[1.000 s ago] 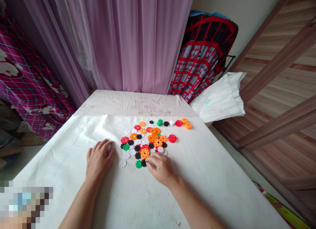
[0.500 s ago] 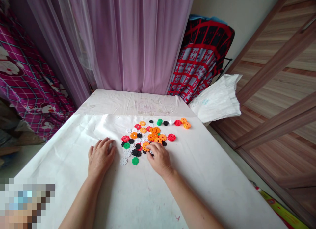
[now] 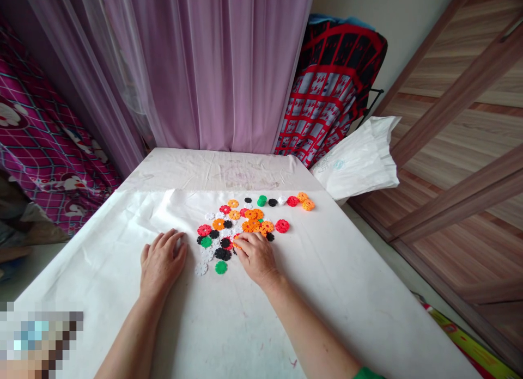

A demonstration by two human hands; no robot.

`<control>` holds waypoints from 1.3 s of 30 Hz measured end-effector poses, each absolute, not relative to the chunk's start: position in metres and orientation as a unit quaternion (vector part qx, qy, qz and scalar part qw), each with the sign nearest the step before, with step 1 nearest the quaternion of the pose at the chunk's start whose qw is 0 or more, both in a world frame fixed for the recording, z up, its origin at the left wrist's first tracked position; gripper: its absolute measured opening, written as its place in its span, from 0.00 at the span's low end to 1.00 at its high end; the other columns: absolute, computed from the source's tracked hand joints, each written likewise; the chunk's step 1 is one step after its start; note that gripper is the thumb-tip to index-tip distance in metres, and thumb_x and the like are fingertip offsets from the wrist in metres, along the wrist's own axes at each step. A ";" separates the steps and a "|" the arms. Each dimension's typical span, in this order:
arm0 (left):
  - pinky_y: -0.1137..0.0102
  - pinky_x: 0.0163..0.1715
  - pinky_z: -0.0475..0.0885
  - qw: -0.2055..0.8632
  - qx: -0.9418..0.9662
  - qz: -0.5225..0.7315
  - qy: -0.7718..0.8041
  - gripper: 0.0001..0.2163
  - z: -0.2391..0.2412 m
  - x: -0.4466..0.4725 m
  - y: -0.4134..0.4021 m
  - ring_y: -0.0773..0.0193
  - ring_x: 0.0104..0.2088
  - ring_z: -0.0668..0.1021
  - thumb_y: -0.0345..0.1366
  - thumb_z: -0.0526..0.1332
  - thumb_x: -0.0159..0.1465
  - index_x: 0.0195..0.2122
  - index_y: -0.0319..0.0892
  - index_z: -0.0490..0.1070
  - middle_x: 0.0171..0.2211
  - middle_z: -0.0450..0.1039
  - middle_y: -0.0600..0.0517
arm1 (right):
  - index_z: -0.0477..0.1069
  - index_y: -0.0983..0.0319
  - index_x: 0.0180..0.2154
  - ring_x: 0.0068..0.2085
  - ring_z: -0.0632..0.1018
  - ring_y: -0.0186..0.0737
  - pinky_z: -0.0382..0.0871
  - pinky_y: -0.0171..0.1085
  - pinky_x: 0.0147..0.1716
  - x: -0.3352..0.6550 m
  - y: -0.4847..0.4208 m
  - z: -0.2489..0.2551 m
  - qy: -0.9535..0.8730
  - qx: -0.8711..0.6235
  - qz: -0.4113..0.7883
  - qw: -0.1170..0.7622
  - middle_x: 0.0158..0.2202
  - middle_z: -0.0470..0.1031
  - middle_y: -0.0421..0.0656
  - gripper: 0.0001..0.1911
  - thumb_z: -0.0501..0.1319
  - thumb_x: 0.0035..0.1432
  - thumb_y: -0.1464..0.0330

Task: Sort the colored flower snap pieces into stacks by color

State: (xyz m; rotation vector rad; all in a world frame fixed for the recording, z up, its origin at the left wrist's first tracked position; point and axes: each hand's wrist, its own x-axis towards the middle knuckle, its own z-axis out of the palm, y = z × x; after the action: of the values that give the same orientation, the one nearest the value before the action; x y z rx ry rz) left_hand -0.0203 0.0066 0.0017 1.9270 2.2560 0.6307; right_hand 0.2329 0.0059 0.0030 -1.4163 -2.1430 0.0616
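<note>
My left hand point(image 3: 162, 262) lies on the white tablecloth, left of a loose spread of notched plastic discs, its fingers loosely curved and holding nothing. At the near side of the spread is my right hand point(image 3: 257, 259), thumb and fingertips closed on the edge of an orange notched disc point(image 3: 236, 242), which they mostly hide. Around it are black discs point(image 3: 223, 254), a green disc point(image 3: 221, 267), a white disc point(image 3: 201, 268), a red disc point(image 3: 204, 230) and overlapping orange discs point(image 3: 253, 221). Just beyond my right hand sits a red disc stack point(image 3: 282, 226).
Behind the spread runs a row with a green stack point(image 3: 262, 201), a black disc point(image 3: 272, 202), white, red and orange pieces point(image 3: 308, 205). A white bag point(image 3: 357, 161) stands at the table's right edge. Purple curtains point(image 3: 229, 68) hang behind; a pixelated patch covers the lower left.
My right hand has shifted slightly left, and its fingers now cover most of the orange disc that lay exposed by the fingertips. My left hand keeps its place; the view has turned slightly.
</note>
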 end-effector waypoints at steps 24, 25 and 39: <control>0.43 0.67 0.57 0.040 0.651 0.204 0.730 0.22 -0.006 -0.032 0.012 0.45 0.67 0.66 0.50 0.46 0.70 0.55 0.50 0.74 0.63 0.71 0.45 | 0.78 0.56 0.39 0.43 0.79 0.43 0.71 0.37 0.42 0.358 -0.008 0.001 -0.651 -0.723 0.044 0.227 0.43 0.80 0.43 0.08 0.65 0.56 0.70; 0.44 0.67 0.57 0.040 0.651 0.205 0.730 0.22 -0.006 -0.032 0.012 0.46 0.67 0.67 0.50 0.47 0.70 0.54 0.50 0.74 0.63 0.71 0.45 | 0.78 0.56 0.38 0.43 0.78 0.43 0.71 0.38 0.42 0.357 -0.009 0.005 -0.650 -0.727 0.039 0.217 0.43 0.80 0.43 0.07 0.65 0.56 0.69; 0.42 0.66 0.58 0.044 0.652 0.201 0.730 0.21 0.000 -0.027 0.010 0.44 0.66 0.67 0.47 0.48 0.70 0.55 0.47 0.75 0.63 0.71 0.43 | 0.75 0.60 0.47 0.48 0.77 0.46 0.73 0.43 0.50 0.244 -0.034 -0.010 -0.789 -0.553 0.041 0.264 0.49 0.78 0.49 0.13 0.61 0.61 0.73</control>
State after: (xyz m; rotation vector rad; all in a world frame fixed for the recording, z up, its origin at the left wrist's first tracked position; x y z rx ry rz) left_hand -0.0270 0.0099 0.0000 1.9926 2.2301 0.6142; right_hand 0.2438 -0.0343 -0.0101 -1.4944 -2.1339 0.1100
